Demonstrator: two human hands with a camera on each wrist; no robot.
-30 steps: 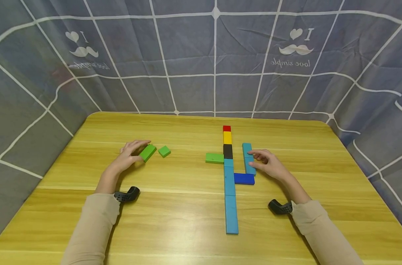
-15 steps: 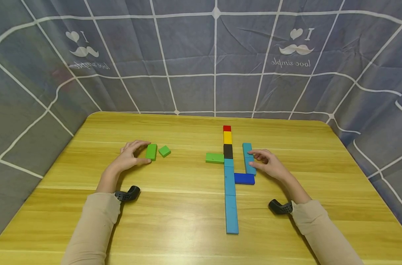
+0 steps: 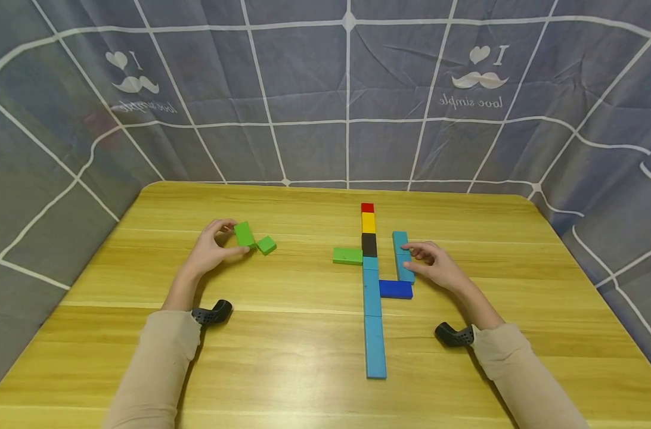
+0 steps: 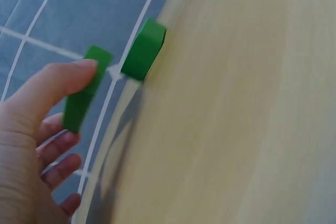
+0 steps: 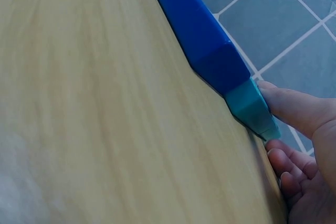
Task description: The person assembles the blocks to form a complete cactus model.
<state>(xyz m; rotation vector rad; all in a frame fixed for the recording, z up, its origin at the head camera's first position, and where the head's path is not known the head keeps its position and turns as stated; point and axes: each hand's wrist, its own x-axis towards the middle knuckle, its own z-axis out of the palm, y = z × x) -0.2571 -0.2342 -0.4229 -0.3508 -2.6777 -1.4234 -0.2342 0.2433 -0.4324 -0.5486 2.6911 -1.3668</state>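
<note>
My left hand pinches a green rectangular block between thumb and fingers, tilted; in the left wrist view this green block is above the table. A small square green block lies just to its right on the table. My right hand rests with its thumb and index finger on two light blue blocks set end to end. In the right wrist view the thumb touches a light blue block, and the other fingers hang loosely curled. A dark blue block adjoins that pair's near end.
A long row of blocks runs towards me: red, yellow, black, then several light blue ones. Another green block touches its left side. A grey patterned curtain hangs behind the wooden table.
The green block in my left hand has turned from one slant to the other, and shifted slightly away and right overall. My right hand and the laid blocks have stayed put.
</note>
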